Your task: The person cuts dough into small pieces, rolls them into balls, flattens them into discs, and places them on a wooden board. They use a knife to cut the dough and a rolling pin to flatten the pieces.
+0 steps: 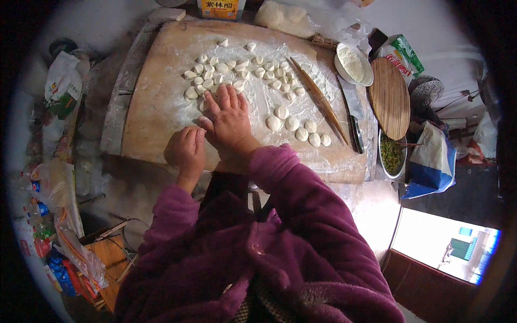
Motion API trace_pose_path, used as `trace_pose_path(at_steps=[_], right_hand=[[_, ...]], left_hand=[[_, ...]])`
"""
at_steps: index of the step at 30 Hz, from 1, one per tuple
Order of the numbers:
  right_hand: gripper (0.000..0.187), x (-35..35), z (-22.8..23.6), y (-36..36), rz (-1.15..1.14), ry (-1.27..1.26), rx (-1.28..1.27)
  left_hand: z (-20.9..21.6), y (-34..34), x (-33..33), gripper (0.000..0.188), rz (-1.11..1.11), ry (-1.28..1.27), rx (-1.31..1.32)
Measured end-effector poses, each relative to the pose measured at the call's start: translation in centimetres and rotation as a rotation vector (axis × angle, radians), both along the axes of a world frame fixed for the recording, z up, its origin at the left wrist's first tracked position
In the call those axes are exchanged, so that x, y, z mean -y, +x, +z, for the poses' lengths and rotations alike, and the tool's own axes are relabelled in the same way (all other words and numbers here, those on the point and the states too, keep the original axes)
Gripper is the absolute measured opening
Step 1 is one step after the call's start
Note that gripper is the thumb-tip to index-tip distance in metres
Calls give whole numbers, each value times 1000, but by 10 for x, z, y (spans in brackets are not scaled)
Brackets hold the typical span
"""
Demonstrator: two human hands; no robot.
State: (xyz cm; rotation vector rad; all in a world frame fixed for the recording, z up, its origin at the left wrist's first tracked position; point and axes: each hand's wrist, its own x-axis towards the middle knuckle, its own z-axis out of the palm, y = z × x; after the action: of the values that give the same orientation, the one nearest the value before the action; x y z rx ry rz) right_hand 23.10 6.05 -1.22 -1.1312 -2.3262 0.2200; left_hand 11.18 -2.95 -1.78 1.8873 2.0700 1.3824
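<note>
Right arm (pixel 318 199) angled up-left; right hand (pixel 228 119) left of frame centre, palm down, fingers splayed. Left arm (pixel 171 215) lower left; left hand (pixel 186 149) just beside, fingers curled.

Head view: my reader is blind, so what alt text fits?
A person's right hand is spread over small dough pieces on a floured wooden board, with the left hand loosely curled beside it. To the right lie a rolling pin and a knife.

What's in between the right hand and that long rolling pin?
Some pale, rounded dough pieces lie on the floury board between the right hand and the rolling pin. The head view shows it.
</note>
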Motion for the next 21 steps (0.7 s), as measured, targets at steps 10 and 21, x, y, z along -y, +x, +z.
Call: trace_pose_path(at_steps=[10, 21], right_hand=[[60, 3, 3, 42, -47, 50, 122], [37, -51, -11, 40, -99, 3, 26]], left_hand=[[10, -1, 7, 19, 25, -91, -83], [3, 1, 2, 16, 26, -1, -24]])
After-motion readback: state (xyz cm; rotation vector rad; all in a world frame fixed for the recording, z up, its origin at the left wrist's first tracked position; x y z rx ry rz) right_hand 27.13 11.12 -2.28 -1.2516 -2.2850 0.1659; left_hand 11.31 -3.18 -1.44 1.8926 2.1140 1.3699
